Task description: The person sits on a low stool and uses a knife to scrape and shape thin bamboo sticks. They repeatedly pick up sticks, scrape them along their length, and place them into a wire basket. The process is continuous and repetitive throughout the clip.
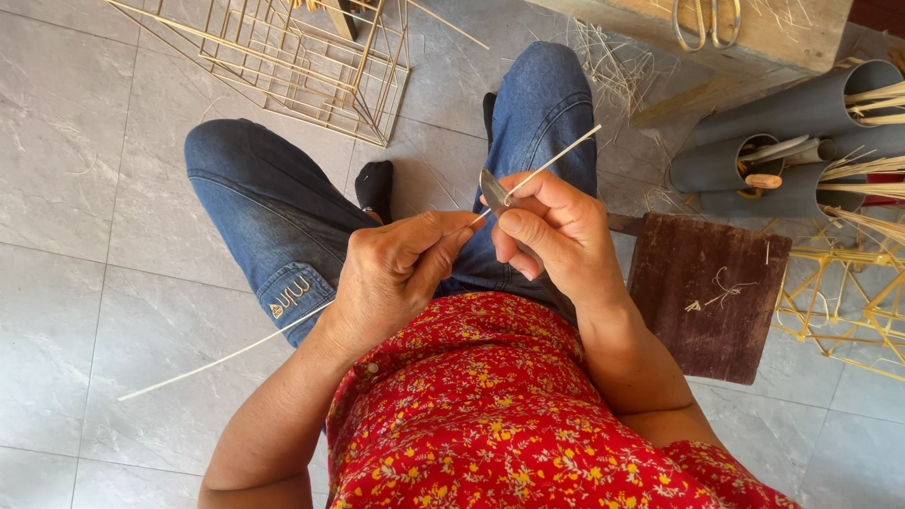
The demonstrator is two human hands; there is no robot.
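A: What sits at the centre of the view?

B: A long, thin, pale bamboo sliver point(528, 179), slanting from the lower left, across the lap, up toward the right. It passes through both hands above the person's blue-jeaned knees.

A: How are the hands placed?

B: The left hand point(391, 273) is closed loosely, thumb and forefinger pinching the sliver near its middle. The right hand point(551, 231) is curled shut around a small knife with a dull grey metal blade point(493, 188), the blade lying against the sliver just beside the left fingertips. The two hands nearly touch.

A: And around them?

B: The person sits over a grey tiled floor point(66, 188), wearing a red blouse with yellow flowers point(490, 415). Just right of the right forearm stands a dark brown wooden stool point(707, 302) with a few shavings on top. Farther right lie grey plastic tubes point(801, 113) holding bundled bamboo strips. An open frame of thin bamboo sticks point(302, 66) rests on the floor at upper left, well apart from the hands.
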